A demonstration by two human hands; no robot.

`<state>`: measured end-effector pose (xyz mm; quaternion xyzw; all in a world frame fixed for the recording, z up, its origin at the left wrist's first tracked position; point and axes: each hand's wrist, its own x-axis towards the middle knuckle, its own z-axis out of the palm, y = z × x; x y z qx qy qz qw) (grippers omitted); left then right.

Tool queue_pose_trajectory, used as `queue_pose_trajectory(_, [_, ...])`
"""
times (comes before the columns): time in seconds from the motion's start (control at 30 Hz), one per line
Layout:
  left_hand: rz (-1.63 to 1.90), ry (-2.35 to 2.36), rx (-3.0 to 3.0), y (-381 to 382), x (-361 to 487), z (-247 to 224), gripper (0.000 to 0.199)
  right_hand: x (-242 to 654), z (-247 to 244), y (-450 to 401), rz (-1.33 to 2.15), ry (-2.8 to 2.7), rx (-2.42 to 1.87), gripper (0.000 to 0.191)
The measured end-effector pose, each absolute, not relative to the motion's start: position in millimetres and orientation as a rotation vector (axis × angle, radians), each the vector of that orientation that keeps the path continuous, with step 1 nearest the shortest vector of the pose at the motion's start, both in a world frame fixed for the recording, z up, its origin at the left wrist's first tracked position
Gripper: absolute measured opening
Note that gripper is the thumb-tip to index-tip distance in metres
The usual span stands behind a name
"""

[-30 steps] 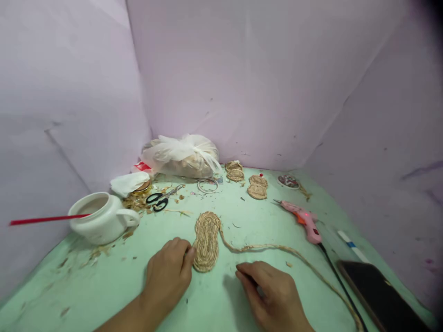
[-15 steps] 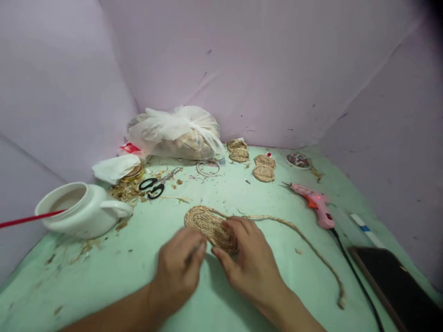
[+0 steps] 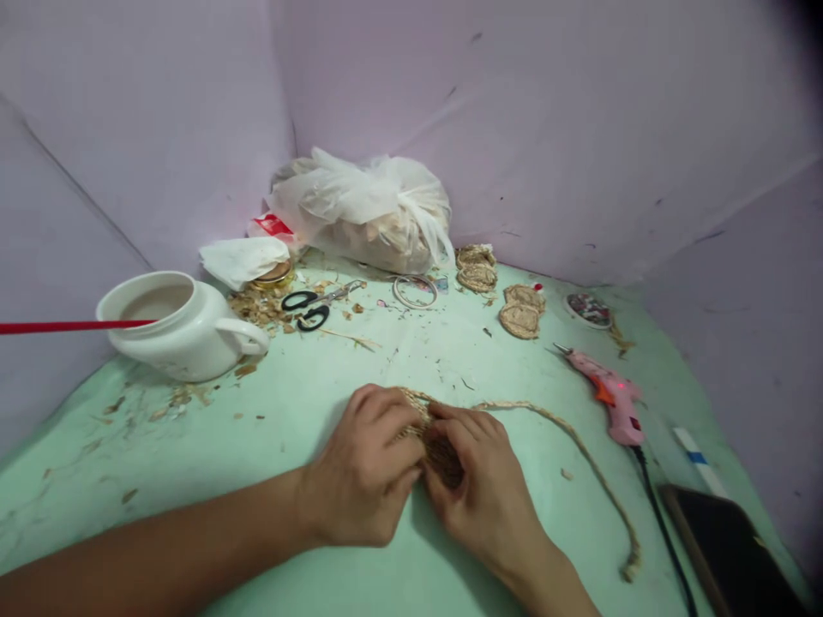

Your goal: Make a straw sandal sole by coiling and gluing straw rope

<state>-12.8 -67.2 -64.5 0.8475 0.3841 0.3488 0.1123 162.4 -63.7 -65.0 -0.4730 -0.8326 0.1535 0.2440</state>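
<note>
A flat oval coil of braided straw cord (image 3: 445, 463) is partly hidden between my two hands. My left hand (image 3: 366, 467) lies over the coil's left part, its fingers curled and pinched together on it. Around the right end my right hand (image 3: 492, 488) is closed, with the thumb at the near side and the fingers along the far edge. The loose tail of the cord (image 3: 582, 446) runs out past my right hand and curves down across the green table to a frayed end.
A pink glue gun (image 3: 610, 394) with a black cable lies right, near a dark phone-like slab (image 3: 733, 548). White pot (image 3: 193, 343), scissors (image 3: 321, 304), bangle (image 3: 415, 293), plastic bag (image 3: 373, 214) and small woven pieces (image 3: 520, 311) stand behind. Straw scraps litter the left.
My left hand has moved up and right onto the coil, covering its left part, which showed before. My right hand keeps its grip. The view has shifted slightly.
</note>
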Motion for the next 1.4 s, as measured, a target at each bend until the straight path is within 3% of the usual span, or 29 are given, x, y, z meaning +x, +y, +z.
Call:
queue_pose_trajectory(0.43, [0.453,1.227,2.573,-50.6,7.4,-53.1,0.011,162.4,-75.6,-63.0,0.431,-2.062,-1.202,0.011])
queue_pose_trajectory(0.67, [0.476,1.225,2.443,-35.6,15.2,-51.7,0.005,156.8,-72.6,-58.4,0.505,-1.984,-1.219,0.013])
queue_pose_trajectory(1.0, [0.422,1.244,2.507,-37.4,17.0,-47.5,0.014,160.1,-73.0,-62.3,0.502,-2.007,-1.224,0.019])
queue_pose_trajectory(1.4, [0.477,1.252,2.548,-36.3,22.2,-56.7,0.007,154.9,-77.8,-65.5,0.436,-1.949,-1.221,0.014])
